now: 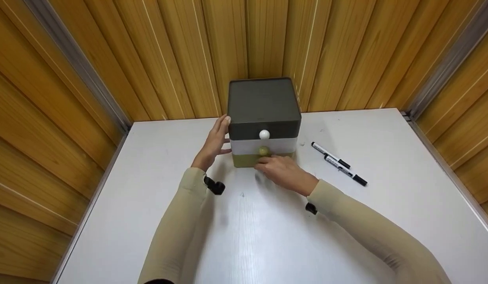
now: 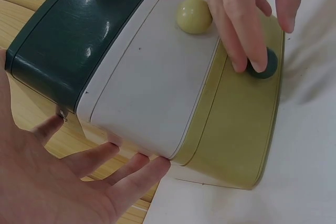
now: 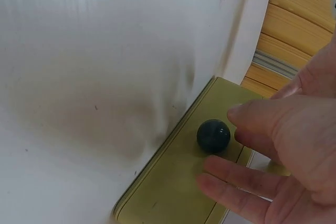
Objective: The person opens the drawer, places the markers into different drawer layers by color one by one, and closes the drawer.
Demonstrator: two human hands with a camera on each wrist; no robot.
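A small three-drawer box (image 1: 263, 102) stands at the back of the white table (image 1: 267, 236). Its dark green top drawer has a white knob (image 1: 264, 135), its white middle drawer (image 2: 152, 87) an olive knob (image 2: 193, 16), and its olive bottom drawer (image 2: 236, 124) a dark green knob (image 3: 213, 135). My left hand (image 1: 214, 144) lies flat against the box's left side, fingers straight. My right hand (image 1: 267, 162) is at the bottom drawer's front. One fingertip (image 2: 242, 61) touches the dark green knob (image 2: 264, 64), and the thumb and other fingers flank it loosely.
Two black-and-white markers (image 1: 330, 154) (image 1: 345, 170) lie on the table to the right of the box. Wooden panel walls close in the table at the back and on both sides.
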